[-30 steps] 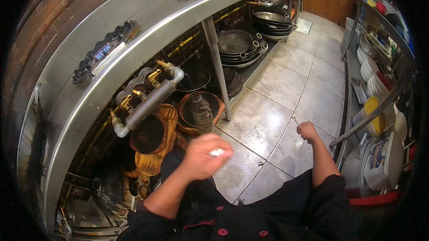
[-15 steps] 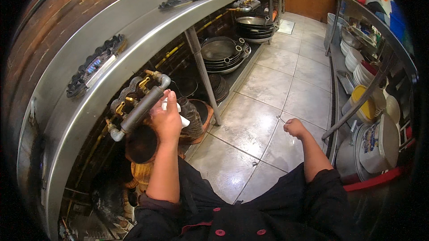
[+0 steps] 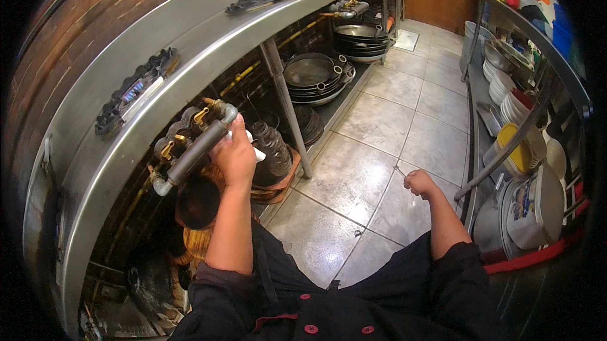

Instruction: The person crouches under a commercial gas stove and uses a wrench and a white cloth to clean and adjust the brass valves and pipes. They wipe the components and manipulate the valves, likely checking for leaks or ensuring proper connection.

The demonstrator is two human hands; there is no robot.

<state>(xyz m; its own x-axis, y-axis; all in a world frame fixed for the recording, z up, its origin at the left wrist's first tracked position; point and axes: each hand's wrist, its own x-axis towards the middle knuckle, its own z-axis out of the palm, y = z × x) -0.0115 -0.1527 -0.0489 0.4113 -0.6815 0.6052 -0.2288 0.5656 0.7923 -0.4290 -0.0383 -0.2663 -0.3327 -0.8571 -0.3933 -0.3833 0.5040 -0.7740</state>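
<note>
My left hand [image 3: 234, 161] is closed around a white thing [image 3: 260, 154], perhaps folded cloth or paper, mostly hidden by the palm. The thumb points up beside the elbow of a grey gas pipe [image 3: 199, 151], which has brass valves [image 3: 201, 115] along it under the steel counter. Whether the fingers touch the pipe, I cannot tell. Over the floor on the right, my right hand [image 3: 419, 183] is closed on a thin metal rod [image 3: 398, 169] with a small bent or ringed end.
Black burner grates [image 3: 136, 91] sit in the steel counter [image 3: 215, 50], one with a flame. Below stand stacked pans [image 3: 313, 72], dark plates on wooden boards [image 3: 278, 192] and a counter leg [image 3: 284, 107]. A rack [image 3: 506, 145] with bowls and pots lines the right side.
My left hand has moved slightly up and left, its thumb now at the pipe elbow. The white thing shows less. My right hand has barely shifted, still holding the rod.
</note>
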